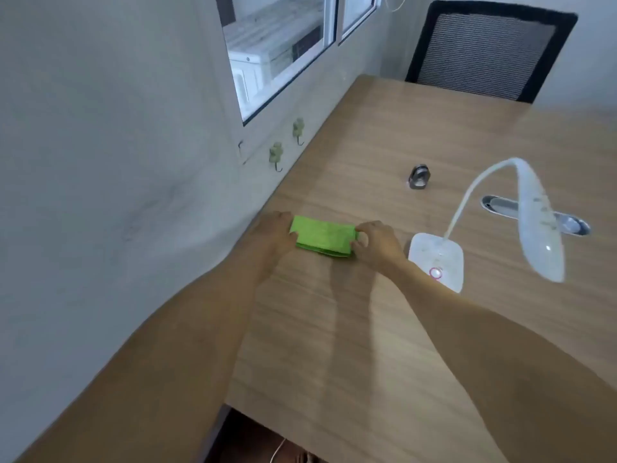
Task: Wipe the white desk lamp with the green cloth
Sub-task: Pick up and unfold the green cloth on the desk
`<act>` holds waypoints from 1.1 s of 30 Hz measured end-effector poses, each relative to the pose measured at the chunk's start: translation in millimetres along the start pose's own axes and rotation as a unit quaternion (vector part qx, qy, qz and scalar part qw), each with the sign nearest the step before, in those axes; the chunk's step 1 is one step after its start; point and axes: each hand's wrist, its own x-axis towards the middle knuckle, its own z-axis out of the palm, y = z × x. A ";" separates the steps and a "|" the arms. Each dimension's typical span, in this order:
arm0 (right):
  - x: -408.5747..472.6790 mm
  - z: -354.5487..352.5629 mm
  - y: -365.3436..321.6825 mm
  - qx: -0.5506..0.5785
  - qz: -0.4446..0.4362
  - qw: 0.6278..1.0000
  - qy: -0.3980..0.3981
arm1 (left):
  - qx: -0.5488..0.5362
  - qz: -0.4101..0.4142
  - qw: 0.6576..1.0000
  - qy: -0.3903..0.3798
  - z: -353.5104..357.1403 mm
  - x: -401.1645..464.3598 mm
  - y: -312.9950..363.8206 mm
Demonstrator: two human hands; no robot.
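A folded green cloth (322,236) lies on the wooden desk (367,329) close to the wall. My left hand (275,233) grips its left end and my right hand (377,242) pinches its right end. The white desk lamp stands just right of my right hand: a square base (437,253) with a pink ring button, a bent white neck (467,198), and a long dusty head (541,225) hanging over the desk. Neither hand touches the lamp.
A small metal clip (419,177) sits on the desk behind the cloth. A metal cable slot (500,205) is set into the desk under the lamp head. A black mesh chair (487,48) stands at the far end. The wall, with two green hooks (276,154), runs along the left.
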 end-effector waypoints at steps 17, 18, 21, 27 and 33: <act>30.3 11.9 -8.8 -0.067 0.044 0.994 -0.078 | 0.071 0.064 0.994 -0.055 -2.8 30.7 23.2; 27.1 9.6 -8.3 -0.056 0.044 0.995 -0.069 | 0.077 0.068 0.994 -0.039 -5.4 27.4 23.2; 14.4 2.4 -4.4 -0.024 0.033 0.998 -0.037 | 0.055 0.063 0.996 -0.015 -15.3 16.3 22.3; -31.5 -17.0 -2.4 0.285 0.124 0.949 -0.047 | -0.042 0.040 0.995 -0.080 -31.4 -17.2 27.7; -79.8 -35.8 11.1 0.502 0.266 0.821 -0.050 | -0.182 0.009 0.972 -0.151 -32.0 -52.5 53.7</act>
